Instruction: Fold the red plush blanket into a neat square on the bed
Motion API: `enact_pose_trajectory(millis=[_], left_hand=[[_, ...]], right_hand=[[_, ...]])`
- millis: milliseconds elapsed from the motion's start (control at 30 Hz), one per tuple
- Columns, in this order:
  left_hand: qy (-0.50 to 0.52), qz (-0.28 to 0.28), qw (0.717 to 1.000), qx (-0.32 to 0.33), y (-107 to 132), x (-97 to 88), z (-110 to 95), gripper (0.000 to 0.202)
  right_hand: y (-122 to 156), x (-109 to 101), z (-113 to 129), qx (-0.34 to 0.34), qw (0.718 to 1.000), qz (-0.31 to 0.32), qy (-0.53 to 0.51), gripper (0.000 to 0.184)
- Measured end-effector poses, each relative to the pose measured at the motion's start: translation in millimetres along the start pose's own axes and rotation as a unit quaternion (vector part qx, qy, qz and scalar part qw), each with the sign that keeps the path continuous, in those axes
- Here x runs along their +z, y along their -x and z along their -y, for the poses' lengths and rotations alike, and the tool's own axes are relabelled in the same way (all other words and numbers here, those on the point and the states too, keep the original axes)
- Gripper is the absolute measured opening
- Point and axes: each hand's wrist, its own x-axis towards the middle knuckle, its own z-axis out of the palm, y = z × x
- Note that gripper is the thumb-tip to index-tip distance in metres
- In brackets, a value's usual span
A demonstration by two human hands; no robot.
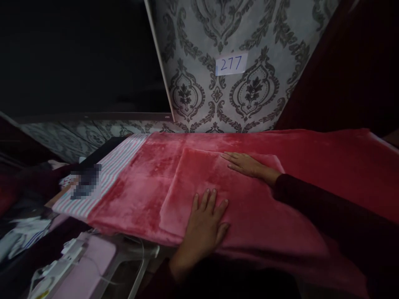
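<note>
Your left hand and right hand lie open and empty on a folded flap of a red fleece blanket, the rest unfolded.

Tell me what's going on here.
A person has both bare hands spread flat on a folded pink fleece blanket: the left hand at its near side, the right hand on the top folded layer. The blanket partly covers a striped cloth, below damask wallpaper bearing a paper label reading 277.
</note>
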Motion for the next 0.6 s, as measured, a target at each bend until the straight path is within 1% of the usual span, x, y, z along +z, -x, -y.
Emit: enact_pose_trajectory(millis=[67,100,133,167,200,233,300,333,400,433,500,600], left_hand=[[0.008,-0.005,1.0,0.002,0.3,-4.3,0.6,0.056],[0.014,-0.01,1.0,0.007,1.5,-7.6,1.9,0.055],[0.021,-0.016,1.0,0.013,3.5,-11.4,3.9,0.054],[0.029,-0.026,0.999,0.018,6.3,-15.5,6.7,0.052],[0.033,-0.038,0.999,0.018,9.8,-19.3,10.1,0.05],[0.034,-0.054,0.998,0.011,13.9,-22.2,13.8,0.048],[0.02,-0.087,0.996,-0.025,22.6,-23.7,21.4,0.047],[0.007,-0.101,0.994,-0.047,26.8,-21.5,24.6,0.048],[-0.021,-0.115,0.989,-0.085,34.1,-12.1,29.0,0.05],[-0.032,-0.12,0.988,-0.098,37.1,-5.8,30.2,0.052],[-0.044,-0.126,0.985,-0.11,41.3,7.2,31.1,0.055],[-0.043,-0.133,0.984,-0.108,44.3,19.3,31.1,0.056]], right_hand=[[-1.1,-9.4,9.3,0.042,0.999,0.017,0.019,0.068],[-2.2,-15.0,17.7,0.066,0.997,0.025,0.031,0.067],[-3.7,-20.3,29.1,0.081,0.995,0.028,0.045,0.066],[-5.7,-24.7,43.2,0.077,0.995,0.028,0.055,0.064],[-8.3,-27.7,59.7,0.049,0.997,0.025,0.06,0.062],[-11.5,-28.8,77.6,0.0,0.998,0.023,0.058,0.06],[-20.7,-24.8,113.1,-0.113,0.993,0.03,0.036,0.057],[-26.9,-20.3,128.0,-0.151,0.988,0.039,0.022,0.056],[-42.6,-8.8,147.4,-0.18,0.981,0.065,0.001,0.056],[-52.0,-3.2,150.8,-0.179,0.981,0.079,-0.004,0.057],[-72.3,5.8,145.8,-0.159,0.982,0.097,-0.009,0.059],[-101.1,12.5,119.6,-0.111,0.99,0.088,-0.009,0.062]])
